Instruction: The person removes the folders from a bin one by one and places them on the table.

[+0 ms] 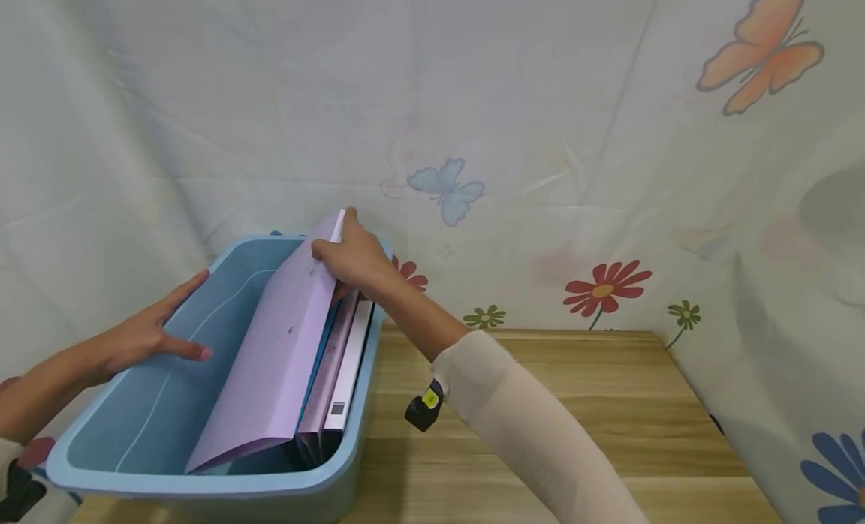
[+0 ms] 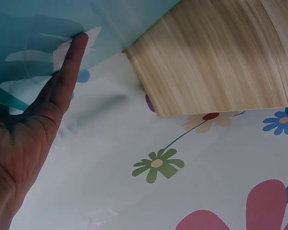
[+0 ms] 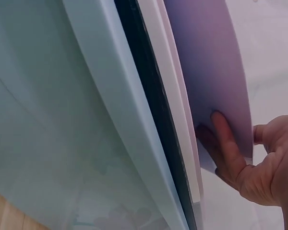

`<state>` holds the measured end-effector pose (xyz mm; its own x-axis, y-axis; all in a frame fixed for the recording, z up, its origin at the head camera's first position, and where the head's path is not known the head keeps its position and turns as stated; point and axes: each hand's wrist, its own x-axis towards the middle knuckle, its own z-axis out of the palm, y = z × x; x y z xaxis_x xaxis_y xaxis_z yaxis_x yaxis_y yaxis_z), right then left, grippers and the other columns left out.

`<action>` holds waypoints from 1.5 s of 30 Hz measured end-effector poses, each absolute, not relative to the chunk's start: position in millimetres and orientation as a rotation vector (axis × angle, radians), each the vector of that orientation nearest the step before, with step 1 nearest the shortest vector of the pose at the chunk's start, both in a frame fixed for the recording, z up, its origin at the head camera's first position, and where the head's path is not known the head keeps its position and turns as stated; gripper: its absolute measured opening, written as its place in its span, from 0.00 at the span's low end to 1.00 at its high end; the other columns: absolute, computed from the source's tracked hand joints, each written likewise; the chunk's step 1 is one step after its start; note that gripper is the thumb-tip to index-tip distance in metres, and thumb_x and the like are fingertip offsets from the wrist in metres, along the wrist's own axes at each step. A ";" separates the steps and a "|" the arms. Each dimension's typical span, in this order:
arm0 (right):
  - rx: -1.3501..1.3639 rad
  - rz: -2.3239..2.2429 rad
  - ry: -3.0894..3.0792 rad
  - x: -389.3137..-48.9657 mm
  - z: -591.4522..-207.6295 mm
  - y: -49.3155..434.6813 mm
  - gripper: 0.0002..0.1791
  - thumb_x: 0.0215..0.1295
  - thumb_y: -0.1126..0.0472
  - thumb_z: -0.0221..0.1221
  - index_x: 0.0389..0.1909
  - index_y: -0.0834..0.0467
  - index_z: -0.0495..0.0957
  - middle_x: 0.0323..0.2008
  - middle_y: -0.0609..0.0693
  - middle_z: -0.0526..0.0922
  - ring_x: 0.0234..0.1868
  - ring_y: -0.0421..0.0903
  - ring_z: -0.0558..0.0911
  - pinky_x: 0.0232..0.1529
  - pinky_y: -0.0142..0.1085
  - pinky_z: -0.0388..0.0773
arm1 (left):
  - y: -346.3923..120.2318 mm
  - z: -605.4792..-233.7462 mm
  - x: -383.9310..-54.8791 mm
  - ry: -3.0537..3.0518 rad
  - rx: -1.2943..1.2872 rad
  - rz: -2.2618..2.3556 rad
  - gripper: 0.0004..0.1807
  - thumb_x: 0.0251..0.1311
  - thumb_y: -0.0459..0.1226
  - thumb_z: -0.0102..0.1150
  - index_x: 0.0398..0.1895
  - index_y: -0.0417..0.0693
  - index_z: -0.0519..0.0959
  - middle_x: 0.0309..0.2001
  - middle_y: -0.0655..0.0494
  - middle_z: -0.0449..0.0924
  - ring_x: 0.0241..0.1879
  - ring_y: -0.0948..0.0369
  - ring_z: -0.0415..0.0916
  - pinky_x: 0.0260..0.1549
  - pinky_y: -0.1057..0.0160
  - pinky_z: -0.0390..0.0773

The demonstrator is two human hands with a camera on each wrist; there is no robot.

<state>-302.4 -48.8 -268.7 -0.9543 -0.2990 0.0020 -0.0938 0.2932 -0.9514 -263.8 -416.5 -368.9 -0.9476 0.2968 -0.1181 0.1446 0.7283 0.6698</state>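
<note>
A light purple folder (image 1: 280,336) leans inside the blue plastic bin (image 1: 203,488), its upper far corner raised above the rim. My right hand (image 1: 354,257) pinches that corner, thumb on the near face and fingers behind; the right wrist view shows the fingers against the purple sheet (image 3: 216,72). Right of it stand several filed items: a blue edge, a pinkish folder (image 1: 336,366) and a white binder (image 1: 350,366). My left hand (image 1: 152,332) rests at the bin's left rim with fingers extended, and in the left wrist view its straight fingers lie along the bluish bin wall (image 2: 129,19).
The bin stands on the left part of a wood-grain table (image 1: 541,419). Behind and beside it hangs a white sheet printed with butterflies and flowers (image 1: 541,134). A small black device with a yellow mark (image 1: 426,404) sits at my right wrist.
</note>
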 end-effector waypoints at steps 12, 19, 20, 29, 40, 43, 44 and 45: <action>-0.445 -1.989 2.193 -309.0 -282.7 -22.7 0.27 0.80 0.62 0.58 0.74 0.61 0.65 0.60 0.63 0.81 0.41 0.51 0.91 0.35 0.44 0.92 | -413.3 -369.7 -266.3 2.752 0.371 1.015 0.75 0.65 0.50 0.75 0.92 0.70 0.19 0.88 0.22 0.43 0.70 0.13 0.69 0.37 0.42 0.93; -0.454 -2.007 2.135 -311.9 -285.4 -1.8 0.20 0.79 0.62 0.58 0.67 0.59 0.67 0.55 0.64 0.84 0.36 0.53 0.93 0.33 0.41 0.91 | -409.8 -369.8 -264.4 2.755 0.374 1.017 0.75 0.65 0.50 0.75 0.92 0.67 0.20 0.88 0.22 0.43 0.71 0.12 0.68 0.37 0.41 0.93; -0.459 -2.005 2.134 -312.5 -284.9 0.8 0.21 0.79 0.62 0.58 0.68 0.60 0.67 0.55 0.64 0.83 0.37 0.52 0.93 0.32 0.40 0.91 | -409.8 -369.7 -264.2 2.756 0.377 1.018 0.75 0.65 0.50 0.75 0.92 0.67 0.20 0.88 0.22 0.42 0.71 0.11 0.67 0.37 0.40 0.93; -0.381 -2.110 2.002 -323.1 -284.6 17.9 0.26 0.77 0.65 0.56 0.73 0.63 0.65 0.52 0.61 0.81 0.36 0.48 0.89 0.28 0.37 0.90 | -409.7 -368.9 -265.9 2.757 0.409 1.025 0.76 0.63 0.49 0.76 0.93 0.68 0.21 0.91 0.25 0.38 0.75 0.10 0.60 0.40 0.29 0.91; -0.324 -2.123 2.019 -329.1 -293.6 25.1 0.20 0.77 0.68 0.56 0.65 0.62 0.67 0.49 0.62 0.83 0.33 0.48 0.91 0.27 0.37 0.90 | -408.2 -368.5 -267.0 2.747 0.427 1.050 0.77 0.60 0.48 0.78 0.93 0.68 0.22 0.91 0.25 0.36 0.76 0.12 0.58 0.43 0.20 0.87; -0.328 -2.102 2.060 -329.3 -294.3 29.1 0.19 0.76 0.68 0.56 0.64 0.62 0.67 0.47 0.63 0.83 0.29 0.49 0.91 0.24 0.39 0.89 | -405.6 -368.3 -266.4 2.745 0.416 1.046 0.78 0.60 0.48 0.78 0.93 0.68 0.22 0.91 0.25 0.37 0.75 0.12 0.60 0.41 0.27 0.90; -0.326 -2.093 2.071 -329.3 -294.3 30.8 0.18 0.76 0.68 0.56 0.63 0.61 0.67 0.46 0.63 0.83 0.28 0.49 0.91 0.22 0.39 0.88 | -404.6 -368.2 -266.3 2.743 0.411 1.047 0.78 0.59 0.48 0.79 0.93 0.68 0.21 0.90 0.25 0.38 0.74 0.11 0.61 0.40 0.30 0.91; -0.321 -2.086 2.073 -329.5 -294.5 32.5 0.18 0.76 0.68 0.56 0.62 0.61 0.67 0.45 0.64 0.84 0.25 0.50 0.90 0.19 0.40 0.87 | -403.6 -368.1 -266.1 2.738 0.405 1.050 0.78 0.59 0.48 0.79 0.93 0.68 0.21 0.90 0.25 0.39 0.74 0.11 0.62 0.39 0.33 0.92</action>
<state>-329.5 32.5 -294.5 -0.9598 -0.2795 0.0242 -0.0225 -0.0095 -0.9997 -266.1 -403.6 -368.1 -0.9465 0.3149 -0.0705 0.1871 0.7134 0.6753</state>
